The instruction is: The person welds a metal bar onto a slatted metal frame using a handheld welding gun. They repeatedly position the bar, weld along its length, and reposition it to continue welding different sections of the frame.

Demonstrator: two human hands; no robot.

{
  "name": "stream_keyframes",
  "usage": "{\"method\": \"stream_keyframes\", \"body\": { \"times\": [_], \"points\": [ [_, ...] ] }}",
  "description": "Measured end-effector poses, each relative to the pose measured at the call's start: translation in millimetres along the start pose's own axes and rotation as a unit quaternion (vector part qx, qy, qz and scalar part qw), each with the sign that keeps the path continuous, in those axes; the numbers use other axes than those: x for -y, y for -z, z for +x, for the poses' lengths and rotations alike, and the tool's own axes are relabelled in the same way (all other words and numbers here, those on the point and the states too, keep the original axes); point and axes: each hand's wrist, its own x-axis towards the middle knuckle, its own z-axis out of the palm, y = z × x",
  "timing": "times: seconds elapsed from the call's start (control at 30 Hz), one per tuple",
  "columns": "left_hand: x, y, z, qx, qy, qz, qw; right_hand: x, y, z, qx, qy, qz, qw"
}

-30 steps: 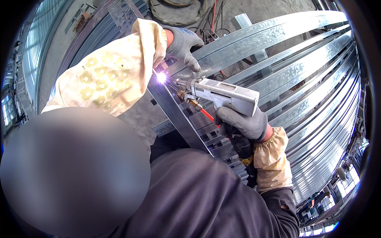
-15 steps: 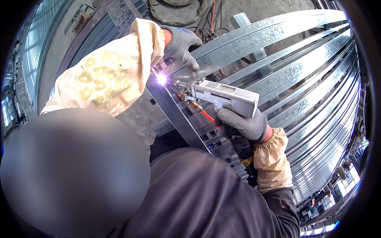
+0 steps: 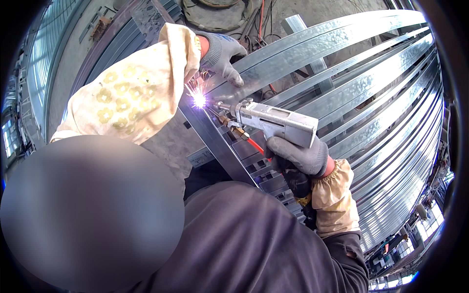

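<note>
My right hand, in a grey glove, is wrapped round the dark handle of a silver welding gun. The gun's nozzle points left at a bright violet-white glare with sparks, where a long steel bar meets a crosswise steel beam. The glare hides the joint itself. Just beyond it my gloved left hand holds the bar near its end. Its thumb lies on the top face; the other fingers go over the far side, partly hidden. A red hose joins a brass fitting below the nozzle.
Many parallel galvanized bars fan out to the right, with gaps between them. Coiled cable and loose leads lie on the concrete floor beyond. More steel profiles stand at the left. A blurred round patch covers the lower left.
The sparks have grown and spray higher above the weld spot. The welding gun has shifted very slightly toward me. My left hand stays nearly where it was on the bar.
</note>
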Motion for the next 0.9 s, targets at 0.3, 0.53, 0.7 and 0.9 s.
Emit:
{"method": "stream_keyframes", "body": {
  "times": [0.3,0.53,0.7,0.9],
  "points": [
    [-7,5,-2,0.014,0.015,0.003,1.000,-7,2,-3,-0.004,-0.001,-0.007,1.000],
    [-1,2,1,0.013,0.009,-0.006,1.000,-5,0,-7,-0.009,-0.012,0.000,1.000],
    [-5,4,0,0.020,0.016,-0.007,1.000,-10,2,-8,-0.008,-0.007,0.009,1.000],
    [-2,2,0,0.012,0.018,-0.012,1.000,-10,2,-11,0.000,-0.010,-0.002,1.000]
  ]
}}
